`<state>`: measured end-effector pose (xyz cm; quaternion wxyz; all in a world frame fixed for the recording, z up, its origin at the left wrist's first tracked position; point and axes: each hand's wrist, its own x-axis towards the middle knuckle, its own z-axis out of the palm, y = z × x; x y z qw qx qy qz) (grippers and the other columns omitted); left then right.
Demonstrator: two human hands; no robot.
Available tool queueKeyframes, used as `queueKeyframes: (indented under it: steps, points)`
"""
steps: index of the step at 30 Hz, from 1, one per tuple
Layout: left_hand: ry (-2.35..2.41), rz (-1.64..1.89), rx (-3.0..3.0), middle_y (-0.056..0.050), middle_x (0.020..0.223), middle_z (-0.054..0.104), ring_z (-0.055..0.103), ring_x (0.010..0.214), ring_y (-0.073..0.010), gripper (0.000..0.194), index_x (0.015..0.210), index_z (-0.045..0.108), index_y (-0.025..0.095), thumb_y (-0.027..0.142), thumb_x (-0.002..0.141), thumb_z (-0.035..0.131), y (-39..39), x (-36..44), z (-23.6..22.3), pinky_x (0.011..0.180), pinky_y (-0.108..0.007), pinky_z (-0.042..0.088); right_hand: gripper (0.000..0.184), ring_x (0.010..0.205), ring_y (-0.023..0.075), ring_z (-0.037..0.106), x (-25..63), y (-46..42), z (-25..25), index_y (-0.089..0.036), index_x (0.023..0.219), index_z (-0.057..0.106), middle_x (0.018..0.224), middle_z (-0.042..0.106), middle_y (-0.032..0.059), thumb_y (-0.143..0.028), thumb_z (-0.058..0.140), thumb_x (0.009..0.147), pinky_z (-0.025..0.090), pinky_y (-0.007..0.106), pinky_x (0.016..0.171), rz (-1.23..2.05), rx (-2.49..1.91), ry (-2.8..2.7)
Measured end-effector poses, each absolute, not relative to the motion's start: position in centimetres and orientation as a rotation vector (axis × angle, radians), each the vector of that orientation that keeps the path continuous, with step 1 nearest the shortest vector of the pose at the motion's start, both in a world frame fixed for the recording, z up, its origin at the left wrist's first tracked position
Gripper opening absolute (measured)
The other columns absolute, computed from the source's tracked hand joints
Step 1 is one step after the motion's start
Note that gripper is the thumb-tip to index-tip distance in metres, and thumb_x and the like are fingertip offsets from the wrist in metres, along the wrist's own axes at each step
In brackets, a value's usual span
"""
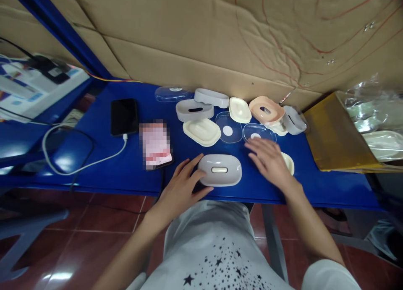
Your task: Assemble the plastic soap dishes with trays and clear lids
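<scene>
A glossy grey oval box (233, 177) with a small cream-coloured bar in the slot on its top sits near the table's front edge. My left hand (184, 185) is at its left end, fingers spread around that end and touching it, without a clear grip. To the right, my right hand (269, 162) is open with its fingers stretched out, just over the near edge of a clear oval plastic cover (262, 129) bearing a white round sticker. Whether the fingertips touch that cover, I cannot tell. A cream oval piece (289, 164) is partly hidden behind my right hand.
Behind lie a cream tray (201, 131), another clear cover (229, 132), grey shells (190, 113) and a peach shell (267, 107). A phone (155, 145) and a black device (124, 117) with a white cable are left; a cardboard box (336, 134) stands right.
</scene>
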<state>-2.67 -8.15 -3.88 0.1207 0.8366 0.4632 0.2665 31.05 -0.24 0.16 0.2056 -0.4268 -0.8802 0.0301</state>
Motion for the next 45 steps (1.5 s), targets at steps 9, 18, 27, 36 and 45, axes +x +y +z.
queueKeyframes:
  steps: [9, 18, 27, 36, 45]
  points:
    - [1.303, 0.963, 2.390, -0.024, 0.174, 0.039, 0.048, 0.158, -0.0406, 0.064, 0.160, 0.046, 0.022, 0.038, 0.105, 0.075, -8.7, -2.7, -2.4, 0.123, -0.068, 0.050, 0.025, 0.112, 0.0294, 0.077, 33.3, 0.9, 3.0, -0.024, 0.115, 0.073, 0.116, 0.082, 0.0091, -0.039, 0.052, 0.115, 0.050, 0.053, 0.112, -0.065, -1.371, -2.211]
    - [1.072, 1.103, 2.702, -0.009, 0.185, 0.022, 0.040, 0.165, -0.0370, 0.062, 0.156, 0.055, 0.036, 0.019, 0.101, 0.079, -8.1, -0.7, 0.9, 0.128, -0.061, 0.050, 0.041, 0.081, 0.0157, 0.071, 24.9, -2.1, 5.2, -0.024, 0.117, 0.074, 0.094, 0.077, 0.0012, -0.052, 0.043, 0.117, 0.056, 0.029, 0.075, 1.133, -1.171, -1.967]
    - [1.200, 0.807, 2.788, -0.022, 0.162, 0.056, 0.058, 0.151, -0.0373, 0.043, 0.149, 0.061, 0.019, 0.033, 0.109, 0.068, -7.1, -1.5, -1.2, 0.117, -0.058, 0.060, 0.044, 0.147, 0.0300, 0.058, 23.6, -1.1, 1.7, -0.027, 0.151, 0.062, 0.152, 0.064, 0.0148, -0.048, 0.044, 0.117, 0.047, 0.055, 0.123, 0.717, -1.113, -2.261]
    - [1.188, 0.890, 2.521, -0.018, 0.175, 0.040, 0.038, 0.165, -0.0382, 0.053, 0.160, 0.050, 0.027, 0.028, 0.109, 0.067, -6.2, -1.3, -2.2, 0.127, -0.063, 0.049, 0.113, 0.169, 0.0420, 0.029, 26.6, -1.2, 0.2, -0.037, 0.180, 0.007, 0.184, 0.027, 0.0168, -0.064, 0.078, 0.096, 0.036, 0.070, 0.132, 0.481, -1.102, -2.602]
    - [1.185, 0.882, 2.357, -0.014, 0.172, 0.043, 0.047, 0.160, -0.0351, 0.056, 0.163, 0.047, 0.033, 0.032, 0.110, 0.066, -6.5, -1.0, -1.9, 0.127, -0.061, 0.050, 0.097, 0.167, 0.0387, 0.034, 28.2, -1.8, 0.6, -0.044, 0.179, 0.013, 0.185, 0.026, 0.0099, -0.054, 0.072, 0.103, 0.045, 0.063, 0.129, 0.666, -1.128, -2.560]
